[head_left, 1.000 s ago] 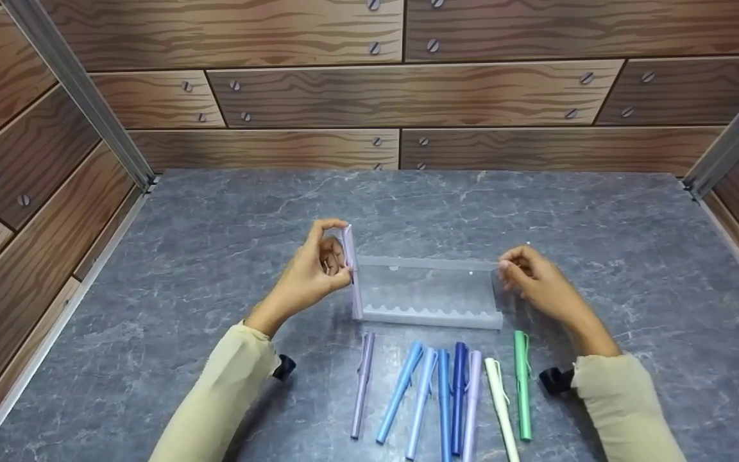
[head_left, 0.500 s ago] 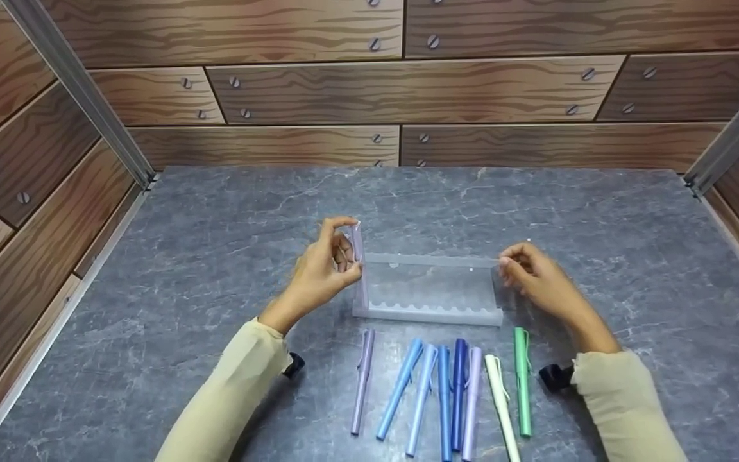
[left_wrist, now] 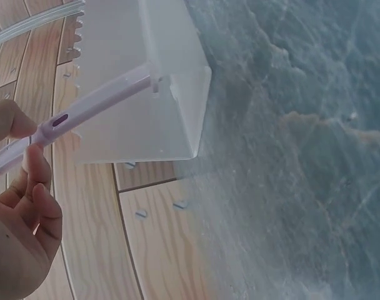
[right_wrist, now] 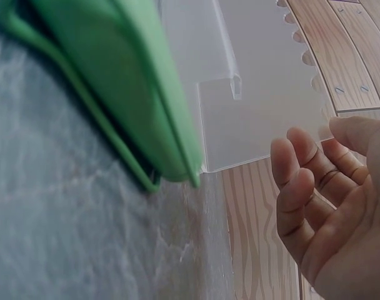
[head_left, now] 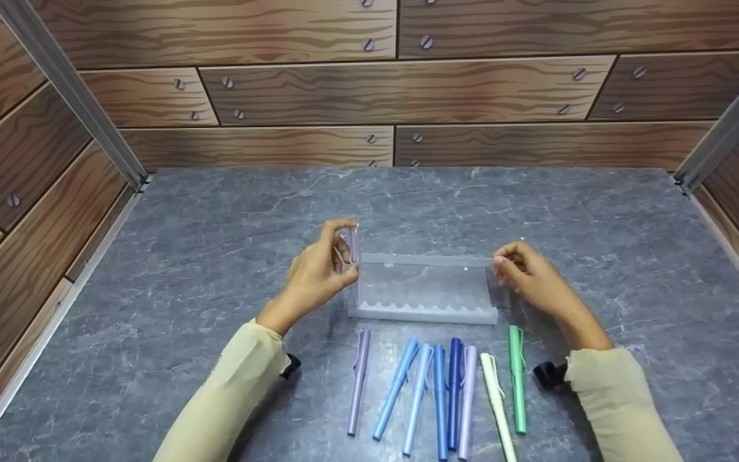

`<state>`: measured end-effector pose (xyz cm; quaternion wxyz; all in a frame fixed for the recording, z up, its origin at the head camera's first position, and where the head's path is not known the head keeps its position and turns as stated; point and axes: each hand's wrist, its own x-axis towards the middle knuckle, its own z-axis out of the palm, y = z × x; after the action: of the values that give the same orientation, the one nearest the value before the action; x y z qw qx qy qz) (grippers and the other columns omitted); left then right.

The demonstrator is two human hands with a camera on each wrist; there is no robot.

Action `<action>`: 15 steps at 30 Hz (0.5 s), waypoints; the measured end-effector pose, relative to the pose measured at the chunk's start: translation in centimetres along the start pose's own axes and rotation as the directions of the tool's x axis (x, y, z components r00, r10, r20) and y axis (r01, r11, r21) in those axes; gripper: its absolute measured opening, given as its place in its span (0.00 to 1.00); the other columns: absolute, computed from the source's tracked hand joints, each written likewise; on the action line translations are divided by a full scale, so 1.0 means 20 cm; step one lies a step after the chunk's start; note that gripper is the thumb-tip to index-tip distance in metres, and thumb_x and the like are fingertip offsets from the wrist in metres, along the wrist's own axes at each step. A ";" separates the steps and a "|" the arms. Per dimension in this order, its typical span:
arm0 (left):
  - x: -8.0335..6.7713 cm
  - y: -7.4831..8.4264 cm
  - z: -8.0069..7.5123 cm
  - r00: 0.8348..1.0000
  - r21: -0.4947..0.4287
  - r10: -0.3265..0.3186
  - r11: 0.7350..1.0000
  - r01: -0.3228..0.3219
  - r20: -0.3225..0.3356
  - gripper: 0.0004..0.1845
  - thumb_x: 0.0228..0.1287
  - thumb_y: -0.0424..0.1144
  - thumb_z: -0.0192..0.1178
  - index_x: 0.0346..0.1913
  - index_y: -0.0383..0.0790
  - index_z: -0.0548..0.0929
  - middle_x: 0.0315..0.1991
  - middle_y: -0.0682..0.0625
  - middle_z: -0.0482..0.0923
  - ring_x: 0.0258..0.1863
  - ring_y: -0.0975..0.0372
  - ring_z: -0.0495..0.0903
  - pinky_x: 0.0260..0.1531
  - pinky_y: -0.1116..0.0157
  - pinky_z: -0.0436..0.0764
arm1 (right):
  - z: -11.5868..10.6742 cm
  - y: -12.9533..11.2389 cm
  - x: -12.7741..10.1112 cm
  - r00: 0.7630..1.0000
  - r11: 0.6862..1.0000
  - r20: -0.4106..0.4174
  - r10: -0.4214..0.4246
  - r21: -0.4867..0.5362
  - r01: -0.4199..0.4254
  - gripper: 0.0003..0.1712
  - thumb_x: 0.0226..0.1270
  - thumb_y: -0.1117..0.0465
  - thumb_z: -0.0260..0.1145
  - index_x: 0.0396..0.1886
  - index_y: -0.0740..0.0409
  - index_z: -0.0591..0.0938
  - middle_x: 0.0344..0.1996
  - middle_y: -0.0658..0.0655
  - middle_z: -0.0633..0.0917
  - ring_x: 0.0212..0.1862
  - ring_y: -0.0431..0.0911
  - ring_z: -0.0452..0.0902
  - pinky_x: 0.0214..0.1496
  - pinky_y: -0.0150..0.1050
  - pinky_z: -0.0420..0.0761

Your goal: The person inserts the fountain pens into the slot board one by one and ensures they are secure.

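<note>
A clear plastic pen stand [head_left: 424, 316] with notched edges sits on the table between both hands. My left hand [head_left: 315, 273] pinches a light purple pen [left_wrist: 102, 100] between thumb and fingers. The pen leans at the stand's left end, its lower end down by the front lip; whether it sits in a notch I cannot tell. At the far right corner of the stand is my right hand [head_left: 530, 273], and in the right wrist view its thumb and forefinger pinch the notched edge [right_wrist: 327, 119]. The other fingers curl loosely.
In front of the stand lie several capped pens: a purple pen [head_left: 358, 382], blue ones, a dark blue pen [head_left: 455, 391], a lilac pen [head_left: 467, 404], a pale green pen [head_left: 496, 404] and a green pen [head_left: 517, 378]. Wood-patterned walls [head_left: 369, 96] enclose the table.
My left hand has moved slightly right with the light purple pen, bringing it over the stand's left end, then stayed about still. My right hand has kept its place at the stand's corner.
</note>
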<state>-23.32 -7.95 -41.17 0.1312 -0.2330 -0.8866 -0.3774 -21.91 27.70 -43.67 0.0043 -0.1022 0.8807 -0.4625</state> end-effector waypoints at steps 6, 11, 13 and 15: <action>-0.01 0.00 0.00 0.999 0.030 -0.019 0.999 0.018 0.025 0.33 0.51 0.33 0.66 0.60 0.52 0.66 0.29 0.57 0.78 0.22 0.69 0.71 0.19 0.69 0.68 | 0.01 0.00 0.00 1.000 1.000 0.010 0.014 -0.005 -0.014 0.16 0.76 0.55 0.52 0.50 0.64 0.73 0.36 0.60 0.81 0.33 0.42 0.79 0.30 0.34 0.78; 0.00 -0.01 0.02 0.998 0.048 -0.039 0.998 0.036 0.058 0.33 0.51 0.34 0.66 0.61 0.52 0.66 0.30 0.57 0.78 0.22 0.69 0.71 0.18 0.68 0.68 | 0.00 0.01 0.00 1.000 1.000 0.006 0.013 -0.016 -0.013 0.17 0.76 0.55 0.51 0.50 0.65 0.72 0.36 0.60 0.81 0.33 0.43 0.79 0.31 0.35 0.78; 0.00 -0.01 0.02 0.997 0.054 -0.051 0.997 0.047 0.065 0.34 0.51 0.34 0.67 0.61 0.52 0.66 0.29 0.58 0.78 0.21 0.69 0.71 0.18 0.68 0.68 | 0.00 0.01 0.00 1.000 1.000 0.007 0.016 -0.016 -0.016 0.18 0.76 0.54 0.52 0.51 0.66 0.72 0.35 0.59 0.81 0.33 0.42 0.78 0.31 0.36 0.78; 0.00 -0.01 0.03 0.996 0.060 -0.060 0.997 0.055 0.070 0.34 0.51 0.34 0.67 0.61 0.52 0.66 0.29 0.58 0.78 0.21 0.69 0.71 0.18 0.68 0.68 | 0.00 0.01 0.00 1.000 1.000 0.006 0.021 -0.013 -0.021 0.18 0.76 0.54 0.52 0.51 0.66 0.72 0.35 0.59 0.81 0.33 0.40 0.78 0.31 0.36 0.78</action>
<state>-23.47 -7.71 -41.66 0.0952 -0.2169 -0.9076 -0.3467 -21.93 27.84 -43.82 0.0110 -0.0942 0.8846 -0.4566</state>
